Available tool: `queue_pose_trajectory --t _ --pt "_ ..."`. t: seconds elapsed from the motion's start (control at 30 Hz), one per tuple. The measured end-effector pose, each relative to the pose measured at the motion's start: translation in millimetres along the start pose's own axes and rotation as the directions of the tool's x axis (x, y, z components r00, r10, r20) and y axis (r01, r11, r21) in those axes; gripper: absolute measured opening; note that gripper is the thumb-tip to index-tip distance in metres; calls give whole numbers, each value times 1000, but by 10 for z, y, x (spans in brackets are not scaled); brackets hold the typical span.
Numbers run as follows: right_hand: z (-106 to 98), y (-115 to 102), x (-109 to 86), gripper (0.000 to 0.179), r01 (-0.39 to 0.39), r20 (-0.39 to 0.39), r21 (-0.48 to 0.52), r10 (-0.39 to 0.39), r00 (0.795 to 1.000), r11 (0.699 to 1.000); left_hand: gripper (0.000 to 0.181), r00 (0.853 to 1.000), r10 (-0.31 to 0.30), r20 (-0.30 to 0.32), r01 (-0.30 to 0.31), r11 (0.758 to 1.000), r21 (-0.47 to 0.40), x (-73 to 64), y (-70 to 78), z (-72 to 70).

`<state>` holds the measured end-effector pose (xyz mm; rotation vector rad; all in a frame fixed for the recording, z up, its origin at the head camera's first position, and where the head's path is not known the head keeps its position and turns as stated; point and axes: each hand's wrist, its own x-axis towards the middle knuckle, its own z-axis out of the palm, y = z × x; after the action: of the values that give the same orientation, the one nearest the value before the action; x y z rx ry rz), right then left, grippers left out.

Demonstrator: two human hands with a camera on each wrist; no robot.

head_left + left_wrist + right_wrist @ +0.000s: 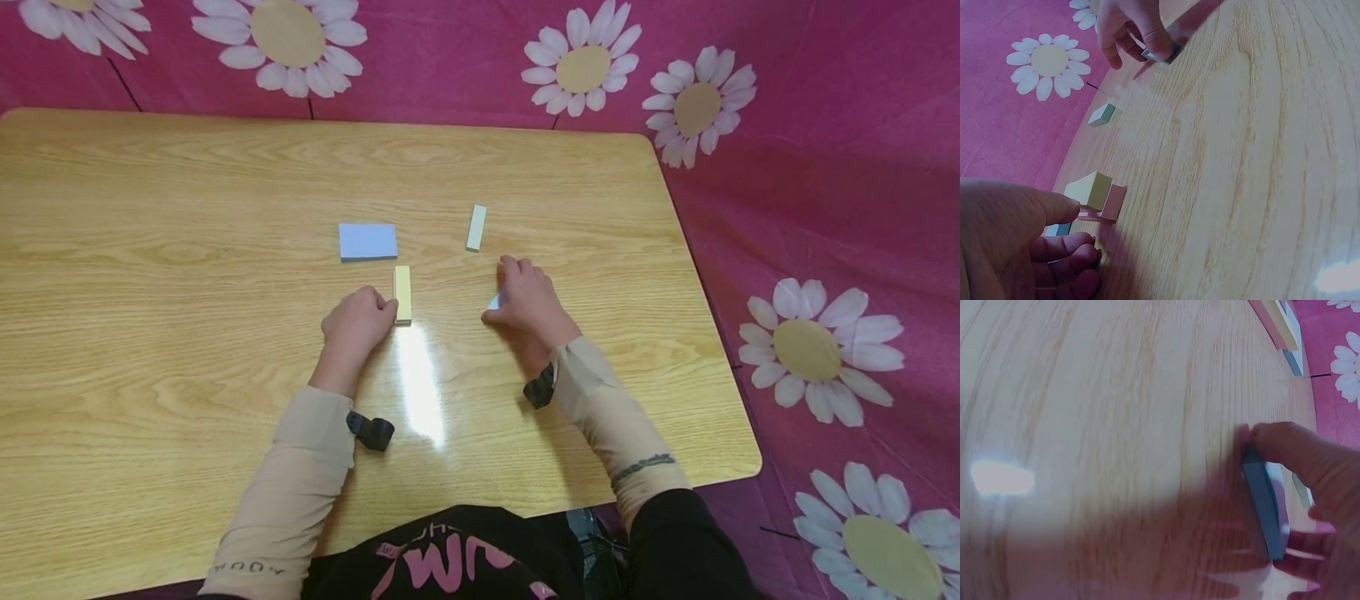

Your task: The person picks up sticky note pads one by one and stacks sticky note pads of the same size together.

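My left hand (356, 318) is at the left side of a narrow yellow sticky-note pad (402, 294), its thumb tip against the pad's edge. In the left wrist view, a pink piece (1113, 204) shows under and beside the yellow pad, and the fingers curl loosely short of both. To the right, my right hand (528, 298) grips a blue pad (1263, 506) by its ends, thumb on the near end and fingers on the far one. The hand covers most of that pad in the head view.
A wider blue pad (367, 241) lies behind the yellow one. A narrow pale green pad (476, 227) lies slightly askew beyond my right hand. All rest on a wood-grain table (187, 208) with rounded corners, against a pink flowered cloth (450, 58).
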<state>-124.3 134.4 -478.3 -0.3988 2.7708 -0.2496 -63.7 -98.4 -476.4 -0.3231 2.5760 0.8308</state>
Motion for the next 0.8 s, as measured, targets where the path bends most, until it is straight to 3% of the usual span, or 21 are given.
queue_pose_trajectory --t 0.27,0.43,0.6,0.7,0.8 --pt "-59 70 -10 89 176 50 -8 -175 983 984 35 1000 -1 -2 1 1000 -2 -1 3 -7" --pt "-69 121 -3 90 278 87 16 -278 957 961 34 1000 0 2 0 1000 -4 0 6 -5" --pt "-79 150 -14 86 364 119 -20 -359 926 931 34 1000 -4 4 4 1000 -1 3 7 -5" --pt "-89 154 -32 87 375 129 -33 -368 921 926 34 1000 -7 7 7 1000 1 4 10 -8" --pt "-88 146 -43 86 335 106 -9 -332 937 942 35 1000 -11 9 11 1000 5 5 8 -9"
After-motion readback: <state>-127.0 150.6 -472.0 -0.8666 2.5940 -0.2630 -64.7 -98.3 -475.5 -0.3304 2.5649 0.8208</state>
